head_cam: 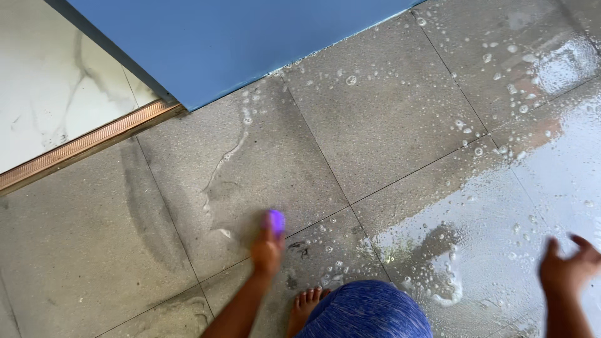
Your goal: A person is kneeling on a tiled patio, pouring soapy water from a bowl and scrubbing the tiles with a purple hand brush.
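My left hand [267, 245] is closed around a small purple scrubber [277, 220] and presses it on the wet grey floor tiles [375, 112]. The hand is motion-blurred. My right hand [570, 266] hovers at the right edge above the soapy tiles, fingers spread, holding nothing. My bare foot [305, 305] and blue-clad knee [366, 311] are at the bottom centre.
Soap foam and water [463, 250] cover the tiles on the right. A blue wall or door panel [231, 44] runs along the top. A wooden threshold strip [87, 145] borders white marble flooring [50, 81] at the upper left.
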